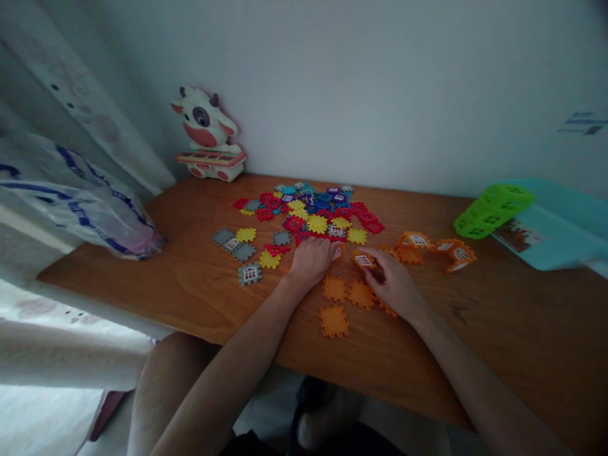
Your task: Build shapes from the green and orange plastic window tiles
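Observation:
My right hand (pixel 390 282) pinches an orange building tile (pixel 363 260) with a white window print between thumb and fingers. Close by on its left, my left hand (pixel 311 258) is closed with its back to me, its fingertips on another orange window tile (pixel 339 251) that they partly hide. The two tiles are apart. Below the hands lie loose plain orange tiles (pixel 334 321) with notched edges. Orange tiles joined into angled shapes (pixel 455 251) stand to the right of my right hand. Beyond my left hand spreads a mixed pile with yellow tiles (pixel 317 223) and red tiles (pixel 365 216).
Grey tiles (pixel 249 273) lie on the left of the wooden table (pixel 190 285). A cow toy with a keyboard (pixel 209 136) stands against the wall. A plastic bag (pixel 95 202) is at the left edge. Right, a green tile block (pixel 494 209) rests on a light-blue container (pixel 560 228).

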